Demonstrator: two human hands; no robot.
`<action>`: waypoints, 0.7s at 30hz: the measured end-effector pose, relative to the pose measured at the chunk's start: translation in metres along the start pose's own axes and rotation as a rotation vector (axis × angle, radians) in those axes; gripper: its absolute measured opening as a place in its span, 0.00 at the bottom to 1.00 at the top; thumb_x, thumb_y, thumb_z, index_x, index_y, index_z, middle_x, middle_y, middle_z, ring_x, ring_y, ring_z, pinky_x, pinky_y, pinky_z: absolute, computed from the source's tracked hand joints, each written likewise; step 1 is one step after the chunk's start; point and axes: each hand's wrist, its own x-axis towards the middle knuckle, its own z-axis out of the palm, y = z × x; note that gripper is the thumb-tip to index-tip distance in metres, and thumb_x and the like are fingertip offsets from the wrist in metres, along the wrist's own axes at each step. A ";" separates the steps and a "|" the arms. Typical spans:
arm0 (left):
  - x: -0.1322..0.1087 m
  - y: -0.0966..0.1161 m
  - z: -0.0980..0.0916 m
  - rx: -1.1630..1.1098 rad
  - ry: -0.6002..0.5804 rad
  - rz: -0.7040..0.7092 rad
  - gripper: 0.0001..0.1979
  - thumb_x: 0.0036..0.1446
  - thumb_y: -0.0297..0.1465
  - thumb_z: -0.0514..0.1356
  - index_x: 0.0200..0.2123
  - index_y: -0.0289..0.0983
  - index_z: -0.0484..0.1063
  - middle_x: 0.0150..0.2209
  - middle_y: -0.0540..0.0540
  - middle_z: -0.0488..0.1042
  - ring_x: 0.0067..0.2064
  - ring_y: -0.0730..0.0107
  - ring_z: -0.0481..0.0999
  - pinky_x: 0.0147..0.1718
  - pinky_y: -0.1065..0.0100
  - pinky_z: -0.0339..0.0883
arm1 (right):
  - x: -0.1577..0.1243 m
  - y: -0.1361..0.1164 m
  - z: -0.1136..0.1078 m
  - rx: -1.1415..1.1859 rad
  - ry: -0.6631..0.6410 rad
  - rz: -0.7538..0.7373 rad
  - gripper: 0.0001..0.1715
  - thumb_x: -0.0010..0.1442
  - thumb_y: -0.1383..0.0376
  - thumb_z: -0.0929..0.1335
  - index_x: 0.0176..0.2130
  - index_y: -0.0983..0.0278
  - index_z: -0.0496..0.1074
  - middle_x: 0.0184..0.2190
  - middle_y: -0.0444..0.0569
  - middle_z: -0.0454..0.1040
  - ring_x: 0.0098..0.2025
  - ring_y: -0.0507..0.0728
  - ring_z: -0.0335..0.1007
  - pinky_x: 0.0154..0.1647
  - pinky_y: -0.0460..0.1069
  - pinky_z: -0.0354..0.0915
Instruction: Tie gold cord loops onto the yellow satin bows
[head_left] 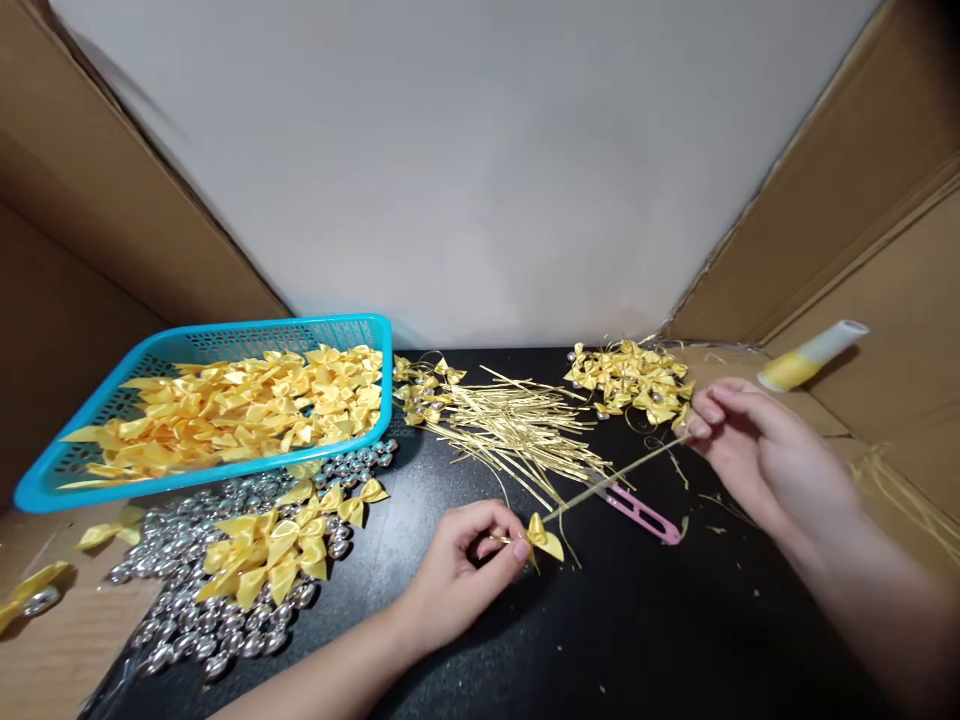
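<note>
My left hand (480, 550) pinches a yellow satin ribbon bow (546, 540) between thumb and forefinger, low over the black tabletop. From the bow a thin gold strip (615, 478) runs up to the right, stretched straight. Its far end sits between the fingertips of my right hand (750, 450), which is raised higher. Beneath the strip lies a pink-handled cutter (641, 512), its tip partly covered. Behind it spreads a loose pile of gold strips (517, 420). Whether a silver bead is inside my left hand's grip is hidden.
A blue basket (382, 390) full of yellow bows stands at left. Silver beads (217, 625) and loose bows (281, 550) lie before it. Bows with beads and gold loops (630, 375) are heaped back right. A yellow-white tube (814, 355) leans by the cardboard wall (885, 270).
</note>
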 end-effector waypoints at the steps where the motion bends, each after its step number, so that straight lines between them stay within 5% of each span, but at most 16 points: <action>1: 0.000 -0.001 0.000 0.004 -0.004 0.028 0.11 0.58 0.35 0.59 0.26 0.36 0.69 0.20 0.55 0.57 0.23 0.75 0.56 0.25 0.72 0.51 | 0.005 0.000 -0.003 0.010 0.015 0.016 0.09 0.51 0.65 0.70 0.26 0.61 0.64 0.23 0.41 0.59 0.25 0.50 0.58 0.24 0.46 0.60; 6: -0.002 -0.001 -0.002 -0.069 -0.021 0.095 0.17 0.60 0.42 0.58 0.25 0.35 0.69 0.24 0.49 0.67 0.28 0.70 0.65 0.29 0.70 0.58 | 0.015 -0.004 -0.012 0.024 0.071 -0.039 0.13 0.46 0.62 0.72 0.27 0.60 0.63 0.23 0.39 0.60 0.22 0.48 0.56 0.23 0.46 0.59; 11: -0.002 0.009 -0.002 -0.049 -0.034 0.076 0.21 0.60 0.46 0.57 0.24 0.35 0.71 0.24 0.48 0.69 0.28 0.70 0.65 0.31 0.69 0.58 | 0.008 -0.001 -0.007 -0.315 0.022 -0.197 0.12 0.48 0.58 0.73 0.30 0.61 0.69 0.25 0.42 0.68 0.26 0.52 0.63 0.28 0.47 0.61; 16: -0.003 0.021 0.000 0.006 -0.027 -0.012 0.24 0.63 0.47 0.53 0.24 0.35 0.74 0.24 0.48 0.70 0.28 0.69 0.65 0.30 0.70 0.57 | -0.026 -0.001 0.009 -0.981 -0.306 -0.516 0.06 0.58 0.62 0.68 0.35 0.61 0.74 0.37 0.49 0.76 0.39 0.60 0.72 0.42 0.56 0.68; 21: 0.005 0.054 0.000 -0.082 -0.101 -0.090 0.23 0.62 0.46 0.54 0.24 0.35 0.73 0.21 0.51 0.65 0.27 0.71 0.63 0.30 0.70 0.56 | -0.071 -0.006 0.032 -0.840 -0.649 -0.512 0.18 0.55 0.65 0.73 0.47 0.58 0.73 0.45 0.50 0.77 0.47 0.60 0.74 0.46 0.53 0.71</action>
